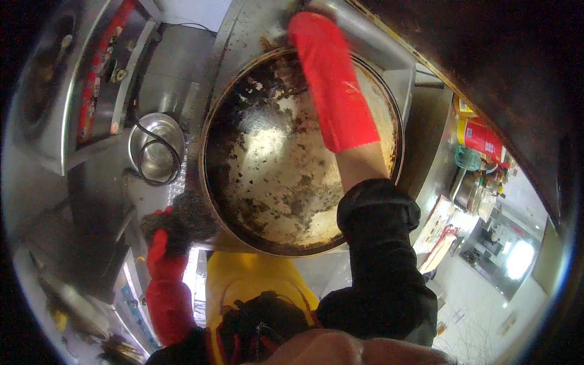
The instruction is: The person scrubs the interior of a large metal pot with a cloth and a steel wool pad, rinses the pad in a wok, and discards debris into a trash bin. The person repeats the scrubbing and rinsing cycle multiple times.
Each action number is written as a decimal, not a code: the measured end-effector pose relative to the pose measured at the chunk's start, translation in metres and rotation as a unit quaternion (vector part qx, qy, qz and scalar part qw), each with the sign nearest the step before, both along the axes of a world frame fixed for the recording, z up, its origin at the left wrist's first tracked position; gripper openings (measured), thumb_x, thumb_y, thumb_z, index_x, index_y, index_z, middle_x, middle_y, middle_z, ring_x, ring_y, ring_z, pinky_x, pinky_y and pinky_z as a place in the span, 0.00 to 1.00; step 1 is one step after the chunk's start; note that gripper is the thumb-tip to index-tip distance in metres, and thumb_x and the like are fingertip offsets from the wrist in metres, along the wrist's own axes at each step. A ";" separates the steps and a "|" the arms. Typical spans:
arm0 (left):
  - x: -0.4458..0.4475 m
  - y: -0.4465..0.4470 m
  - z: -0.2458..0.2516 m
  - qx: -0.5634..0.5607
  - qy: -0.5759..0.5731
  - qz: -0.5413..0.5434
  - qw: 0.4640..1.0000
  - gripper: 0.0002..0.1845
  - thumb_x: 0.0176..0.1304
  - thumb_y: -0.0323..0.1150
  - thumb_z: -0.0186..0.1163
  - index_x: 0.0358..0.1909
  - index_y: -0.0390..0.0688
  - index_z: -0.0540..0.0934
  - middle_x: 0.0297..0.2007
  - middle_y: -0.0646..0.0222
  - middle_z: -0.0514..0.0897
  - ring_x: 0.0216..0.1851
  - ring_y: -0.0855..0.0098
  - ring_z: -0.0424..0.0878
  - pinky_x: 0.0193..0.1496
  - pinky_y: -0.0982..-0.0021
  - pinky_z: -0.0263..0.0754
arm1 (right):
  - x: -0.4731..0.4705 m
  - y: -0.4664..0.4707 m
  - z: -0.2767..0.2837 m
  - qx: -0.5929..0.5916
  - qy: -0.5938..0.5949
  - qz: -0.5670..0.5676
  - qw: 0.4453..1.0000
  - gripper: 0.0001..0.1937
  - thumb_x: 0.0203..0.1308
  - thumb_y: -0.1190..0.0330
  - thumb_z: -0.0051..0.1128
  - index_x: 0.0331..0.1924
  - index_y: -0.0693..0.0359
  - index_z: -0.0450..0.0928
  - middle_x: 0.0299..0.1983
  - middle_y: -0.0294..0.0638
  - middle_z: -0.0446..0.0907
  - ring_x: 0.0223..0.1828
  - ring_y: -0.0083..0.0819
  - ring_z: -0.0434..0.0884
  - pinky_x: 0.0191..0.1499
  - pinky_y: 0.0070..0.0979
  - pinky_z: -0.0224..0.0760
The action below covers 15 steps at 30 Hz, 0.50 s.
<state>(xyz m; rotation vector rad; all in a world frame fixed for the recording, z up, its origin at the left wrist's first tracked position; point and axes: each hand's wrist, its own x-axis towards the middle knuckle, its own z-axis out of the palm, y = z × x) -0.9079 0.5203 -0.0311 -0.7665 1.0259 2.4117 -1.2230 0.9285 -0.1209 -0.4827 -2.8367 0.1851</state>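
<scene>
A large round metal pan [278,150] with a dark rim lies in front of me, its surface blotched with black and brown scorch marks. My right hand [315,34], in a red rubber glove, reaches across it to the far rim. The fingers there are blurred and turned away, so what they touch is unclear. Beside the pan's near left edge, my left hand [160,248] in another red glove grips a dark grey mesh-like scouring pad [185,226]. The pad's edge comes close to the rim; I cannot tell if they touch.
A steel bowl [157,148] with a dark hose [175,159] looped over it stands left of the pan. Farther left is a steel appliance [98,82] with a red panel. A dark sheet-like edge [456,86] hangs at upper right. Containers [479,137] line a counter on the right.
</scene>
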 end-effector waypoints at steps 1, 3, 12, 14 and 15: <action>0.000 0.000 0.001 0.011 0.006 0.004 1.000 0.27 0.66 0.35 0.59 0.67 0.47 0.67 0.66 0.62 0.71 0.66 0.59 0.68 0.68 0.52 0.63 | -0.001 -0.014 -0.001 -0.006 0.011 0.020 1.000 0.22 0.62 0.51 0.51 0.56 0.51 0.78 0.58 0.51 0.75 0.57 0.58 0.74 0.51 0.53 0.72; 0.002 -0.002 0.005 0.068 0.015 0.013 0.998 0.28 0.67 0.33 0.57 0.68 0.46 0.65 0.67 0.61 0.69 0.68 0.58 0.65 0.71 0.50 0.56 | -0.001 -0.035 -0.001 -0.021 0.027 0.048 0.998 0.23 0.62 0.51 0.51 0.57 0.51 0.77 0.58 0.52 0.74 0.58 0.59 0.74 0.52 0.54 0.71; 0.021 -0.037 0.002 0.071 0.007 0.090 0.993 0.27 0.66 0.33 0.58 0.67 0.48 0.68 0.66 0.62 0.71 0.69 0.58 0.65 0.71 0.46 0.56 | -0.040 -0.004 0.019 -0.016 0.004 -0.001 1.000 0.24 0.63 0.50 0.50 0.59 0.50 0.76 0.61 0.53 0.72 0.59 0.61 0.72 0.52 0.57 0.70; 0.026 -0.047 0.000 0.061 -0.003 0.107 0.992 0.27 0.66 0.32 0.58 0.67 0.49 0.68 0.66 0.63 0.71 0.69 0.59 0.65 0.71 0.46 0.56 | -0.055 -0.003 0.017 -0.004 -0.006 -0.027 1.000 0.24 0.63 0.50 0.49 0.60 0.50 0.75 0.61 0.53 0.72 0.60 0.61 0.72 0.52 0.57 0.70; 0.029 -0.052 -0.001 0.053 -0.014 0.119 0.991 0.27 0.66 0.32 0.58 0.67 0.49 0.68 0.66 0.63 0.71 0.69 0.60 0.65 0.71 0.46 0.56 | -0.061 -0.006 0.014 0.000 -0.010 -0.035 0.999 0.25 0.63 0.49 0.49 0.60 0.50 0.75 0.62 0.53 0.72 0.60 0.62 0.72 0.52 0.58 0.70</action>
